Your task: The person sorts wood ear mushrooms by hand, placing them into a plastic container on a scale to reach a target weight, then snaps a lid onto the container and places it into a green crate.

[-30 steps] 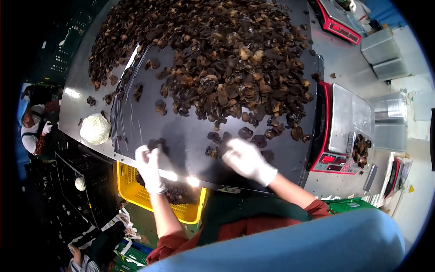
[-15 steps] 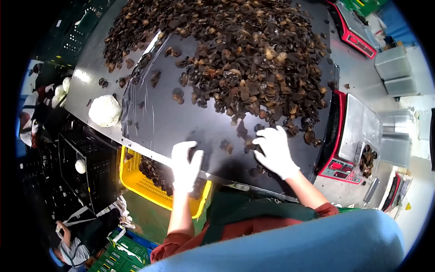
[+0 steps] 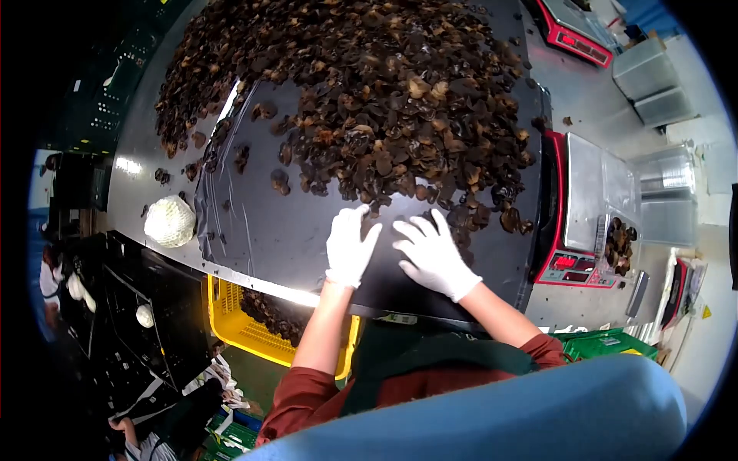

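Note:
A wide heap of dark brown wood ear mushrooms [image 3: 384, 107] covers the far part of the table, which has a dark plastic sheet [image 3: 269, 223] over it. My left hand [image 3: 352, 247], in a white glove, is at the near edge of the heap, fingers stretched forward and thumb apart. Beside it, my right hand [image 3: 437, 257], gloved too, spreads its fingers over the sheet, close to some mushrooms [image 3: 463, 224] at the heap's near edge. I see nothing held in either hand.
Below the table edge hangs or stands a yellow crate [image 3: 231, 326] with mushrooms inside. On the right, a red scale [image 3: 573, 265] bears a clear tub of mushrooms [image 3: 619, 246]. A white net-like ball [image 3: 170, 221] sits at left. Another person's arm [image 3: 123, 427] shows at lower left.
My left hand has moved forward and right to the heap's edge. My right hand has shifted left and slightly down, and the loose mushrooms near it are no longer on the bare sheet.

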The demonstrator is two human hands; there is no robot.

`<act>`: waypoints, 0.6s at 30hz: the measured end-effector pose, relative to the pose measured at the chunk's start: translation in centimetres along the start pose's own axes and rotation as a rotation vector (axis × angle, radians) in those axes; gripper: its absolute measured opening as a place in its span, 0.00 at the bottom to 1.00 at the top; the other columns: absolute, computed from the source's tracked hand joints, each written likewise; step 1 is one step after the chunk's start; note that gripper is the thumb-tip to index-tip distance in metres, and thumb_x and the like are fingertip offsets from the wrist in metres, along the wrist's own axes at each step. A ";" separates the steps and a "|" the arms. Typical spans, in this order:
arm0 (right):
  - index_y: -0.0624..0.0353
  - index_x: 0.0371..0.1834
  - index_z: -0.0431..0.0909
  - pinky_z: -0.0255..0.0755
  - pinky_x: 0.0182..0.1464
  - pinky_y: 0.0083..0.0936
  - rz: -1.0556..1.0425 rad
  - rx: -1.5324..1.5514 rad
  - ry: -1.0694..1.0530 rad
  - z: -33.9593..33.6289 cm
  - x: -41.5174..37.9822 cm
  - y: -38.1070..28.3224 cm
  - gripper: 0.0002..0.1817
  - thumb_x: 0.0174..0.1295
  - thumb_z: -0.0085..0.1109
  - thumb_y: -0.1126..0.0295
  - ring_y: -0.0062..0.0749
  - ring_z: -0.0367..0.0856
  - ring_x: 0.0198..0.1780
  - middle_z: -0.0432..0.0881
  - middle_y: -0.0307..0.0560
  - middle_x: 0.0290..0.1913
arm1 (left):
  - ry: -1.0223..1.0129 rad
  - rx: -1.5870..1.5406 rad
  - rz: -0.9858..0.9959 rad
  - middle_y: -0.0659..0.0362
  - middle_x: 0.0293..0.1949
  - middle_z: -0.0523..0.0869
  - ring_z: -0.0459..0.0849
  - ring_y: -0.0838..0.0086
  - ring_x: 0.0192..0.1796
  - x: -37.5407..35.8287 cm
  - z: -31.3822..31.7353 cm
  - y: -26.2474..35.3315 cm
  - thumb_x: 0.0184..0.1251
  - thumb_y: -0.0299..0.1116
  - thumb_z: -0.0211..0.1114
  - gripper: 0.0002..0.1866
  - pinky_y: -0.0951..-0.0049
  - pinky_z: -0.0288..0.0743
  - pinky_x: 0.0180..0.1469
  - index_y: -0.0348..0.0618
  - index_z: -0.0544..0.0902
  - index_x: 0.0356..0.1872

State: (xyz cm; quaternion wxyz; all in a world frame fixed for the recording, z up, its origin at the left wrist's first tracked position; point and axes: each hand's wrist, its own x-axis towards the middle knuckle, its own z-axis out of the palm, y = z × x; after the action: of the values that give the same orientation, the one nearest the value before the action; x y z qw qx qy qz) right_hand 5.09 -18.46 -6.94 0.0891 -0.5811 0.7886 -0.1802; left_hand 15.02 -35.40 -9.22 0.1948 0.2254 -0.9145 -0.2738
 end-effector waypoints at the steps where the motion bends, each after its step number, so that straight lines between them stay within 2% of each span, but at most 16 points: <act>1: 0.49 0.43 0.81 0.50 0.72 0.57 0.004 0.034 0.042 -0.6 -0.6 0.4 0.16 0.51 0.68 0.62 0.49 0.66 0.66 0.74 0.44 0.62 | 0.003 0.073 0.011 0.55 0.38 0.79 0.80 0.59 0.43 0.5 0.6 0.2 0.58 0.35 0.70 0.17 0.65 0.76 0.48 0.44 0.80 0.47; 2: 0.48 0.43 0.81 0.50 0.72 0.57 0.014 0.033 0.032 -1.8 -1.2 0.5 0.15 0.51 0.68 0.61 0.48 0.66 0.66 0.75 0.44 0.61 | 0.006 0.146 0.021 0.55 0.38 0.79 0.80 0.59 0.43 0.9 1.2 0.3 0.59 0.36 0.70 0.17 0.65 0.76 0.48 0.44 0.80 0.48; 3: 0.48 0.43 0.82 0.50 0.72 0.56 0.037 0.082 0.088 -2.5 -1.8 0.7 0.15 0.51 0.68 0.61 0.49 0.66 0.66 0.75 0.44 0.61 | 0.041 0.177 0.013 0.56 0.38 0.79 0.80 0.60 0.43 1.1 1.8 0.3 0.60 0.39 0.68 0.14 0.64 0.76 0.47 0.45 0.80 0.43; 5: 0.48 0.43 0.82 0.50 0.72 0.55 0.126 0.169 0.141 -3.9 -2.9 1.2 0.14 0.53 0.67 0.62 0.49 0.66 0.67 0.76 0.44 0.60 | 0.040 0.123 -0.016 0.57 0.36 0.80 0.80 0.61 0.42 1.0 2.0 -0.1 0.59 0.38 0.69 0.11 0.65 0.75 0.46 0.46 0.80 0.39; 7: 0.51 0.44 0.82 0.57 0.70 0.48 0.169 0.183 0.184 -4.8 -3.7 2.2 0.14 0.53 0.67 0.65 0.48 0.70 0.64 0.78 0.46 0.56 | 0.049 0.057 -0.012 0.58 0.35 0.80 0.80 0.59 0.40 0.8 1.1 -0.9 0.59 0.37 0.69 0.08 0.63 0.77 0.42 0.48 0.80 0.33; 9: 0.54 0.45 0.81 0.63 0.66 0.41 0.198 0.189 0.225 -5.5 -4.6 3.0 0.15 0.54 0.65 0.66 0.47 0.72 0.60 0.79 0.49 0.52 | -0.024 -0.075 -0.210 0.55 0.32 0.82 0.81 0.59 0.37 0.0 -2.7 -0.9 0.59 0.34 0.68 0.07 0.64 0.76 0.43 0.45 0.80 0.29; 11: 0.55 0.44 0.82 0.65 0.65 0.39 0.284 0.220 0.233 -6.5 -5.4 3.3 0.14 0.54 0.65 0.68 0.46 0.72 0.60 0.79 0.49 0.52 | 0.123 0.006 -0.272 0.54 0.32 0.83 0.82 0.58 0.36 -2.2 -6.1 -3.3 0.56 0.32 0.68 0.06 0.63 0.76 0.42 0.44 0.81 0.29; 12: 0.55 0.44 0.82 0.65 0.65 0.38 0.317 0.216 0.237 -6.7 -5.9 3.6 0.13 0.55 0.65 0.68 0.46 0.72 0.60 0.79 0.49 0.52 | 0.150 0.136 -0.338 0.55 0.31 0.84 0.82 0.60 0.37 -3.3 -8.5 -4.5 0.54 0.31 0.68 0.05 0.62 0.75 0.46 0.45 0.81 0.28; 14: 0.55 0.45 0.83 0.65 0.65 0.38 0.385 0.230 0.251 -6.6 -6.8 4.2 0.13 0.55 0.65 0.68 0.46 0.72 0.60 0.79 0.49 0.52 | 0.178 0.493 -0.413 0.54 0.38 0.85 0.82 0.59 0.44 -6.5 -12.6 -8.2 0.52 0.29 0.68 0.08 0.60 0.74 0.51 0.47 0.82 0.35; 16: 0.55 0.46 0.82 0.64 0.65 0.39 0.423 0.231 0.238 -6.6 -7.4 4.4 0.15 0.55 0.65 0.68 0.47 0.72 0.60 0.79 0.50 0.54 | 0.308 0.884 -0.226 0.52 0.47 0.83 0.79 0.57 0.52 -8.3 -15.1 -9.1 0.51 0.30 0.68 0.16 0.58 0.72 0.55 0.48 0.82 0.44; 17: 0.55 0.47 0.82 0.64 0.65 0.40 0.404 0.179 0.256 -6.2 -7.6 4.4 0.16 0.55 0.65 0.68 0.48 0.72 0.61 0.78 0.51 0.55 | 0.253 0.845 -0.288 0.50 0.54 0.80 0.75 0.52 0.58 -9.2 -15.5 -9.6 0.51 0.31 0.69 0.22 0.55 0.70 0.59 0.47 0.80 0.51; 18: 0.55 0.49 0.81 0.64 0.65 0.40 0.384 0.126 0.274 -5.6 -7.9 4.4 0.17 0.55 0.65 0.68 0.49 0.71 0.61 0.77 0.51 0.56 | 0.187 0.701 -0.245 0.50 0.54 0.80 0.74 0.52 0.58 -8.7 -15.2 -8.4 0.51 0.32 0.69 0.22 0.54 0.69 0.60 0.47 0.80 0.51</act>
State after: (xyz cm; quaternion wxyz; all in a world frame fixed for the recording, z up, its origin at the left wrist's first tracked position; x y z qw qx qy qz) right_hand 1.69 -8.85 -4.06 0.0499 -0.3840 0.8765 -0.2861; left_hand 32.04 -43.47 -4.48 0.1545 0.4099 -0.8972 0.0563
